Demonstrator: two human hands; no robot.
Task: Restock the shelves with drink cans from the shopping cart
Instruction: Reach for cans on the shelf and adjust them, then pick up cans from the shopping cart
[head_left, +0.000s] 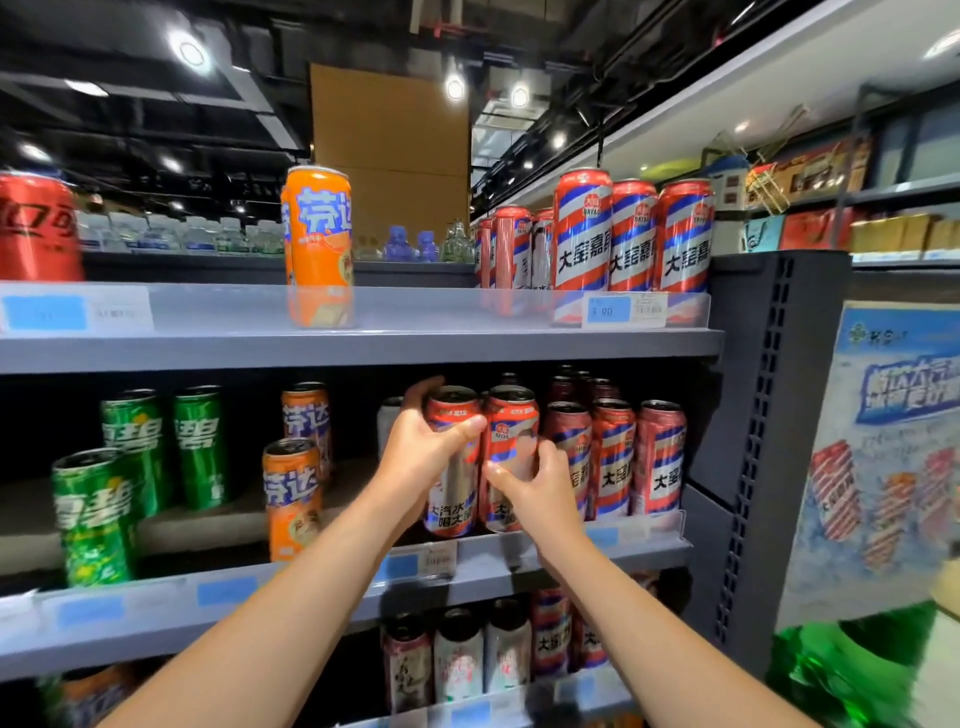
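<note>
left hand (421, 447) gripping striped can (453, 467), right hand (540, 483) apparently gripping neighbouring can (511, 447), grey shelf (571, 561), dim store

1. A shop's drinks aisle: grey metal shelves (363, 353) across the frame carry rows of drink cans (631, 236).
2. Blue price tags (608, 310) line the shelf edges.
3. A drinks poster (893, 447) hangs at right; black ceiling with spotlights (191, 53) above.

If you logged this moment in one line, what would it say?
step: placing cans | left hand: holding striped can | right hand: holding neighbouring striped can | place: middle shelf
</note>
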